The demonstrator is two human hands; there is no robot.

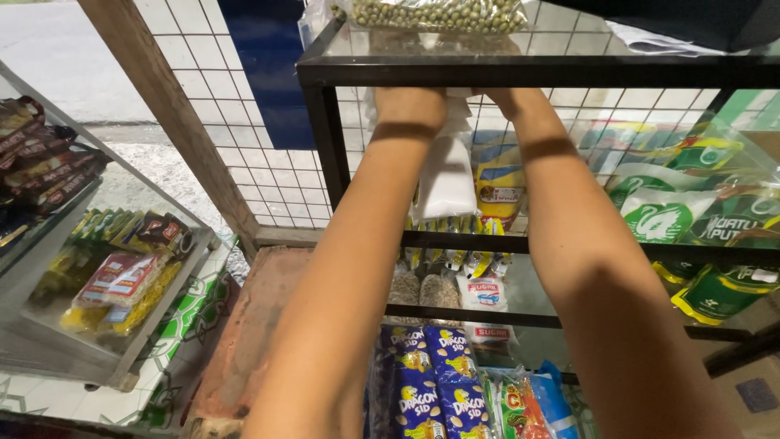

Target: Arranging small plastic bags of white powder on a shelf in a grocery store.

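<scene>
White bag (445, 183) behind black shelf frame (536, 71).

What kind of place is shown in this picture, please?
Probably a small grocery stall or shop. A black metal rack with glass shelves holds rows of packaged goods: blue snack packets, green refill pouches and a bag of green peas. Both hands reach a white bag under the top shelf.

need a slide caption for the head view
Both hands, left and right, reach under the top shelf of a black rack, holding a white bag.
</scene>
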